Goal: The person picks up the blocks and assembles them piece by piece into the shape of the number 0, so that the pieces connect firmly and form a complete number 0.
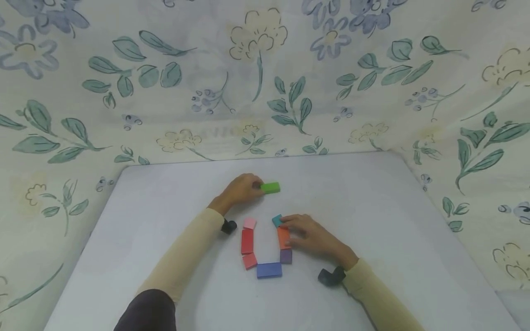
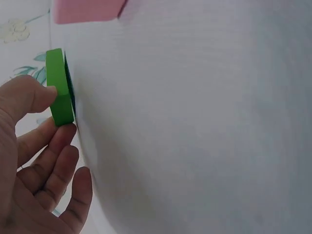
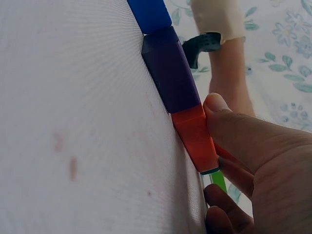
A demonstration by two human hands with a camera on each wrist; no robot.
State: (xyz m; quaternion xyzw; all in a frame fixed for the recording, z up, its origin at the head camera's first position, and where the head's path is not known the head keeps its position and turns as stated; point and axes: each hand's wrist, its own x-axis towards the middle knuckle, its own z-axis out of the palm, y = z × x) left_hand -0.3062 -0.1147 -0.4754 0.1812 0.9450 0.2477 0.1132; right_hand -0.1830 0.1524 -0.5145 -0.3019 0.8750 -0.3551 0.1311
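My left hand (image 1: 242, 189) pinches a green block (image 1: 271, 187) by its left end, near the back of the table. The thumb lies on one side of the green block (image 2: 58, 90) in the left wrist view, a fingertip under its end. My right hand (image 1: 314, 235) reaches over the right side of a block outline. Its index fingertip touches a small teal block (image 1: 277, 220), and the thumb rests against an orange block (image 1: 283, 237). A purple block (image 3: 170, 70) abuts the orange block's other end. Little of the teal block shows in the right wrist view.
A blue block (image 1: 269, 270) lies at the front of the outline. Up its left side run a salmon block (image 1: 250, 261), a red block (image 1: 247, 241) and a pink block (image 1: 250, 224). Floral cloth (image 1: 265, 92) hangs behind the white table (image 1: 198, 308).
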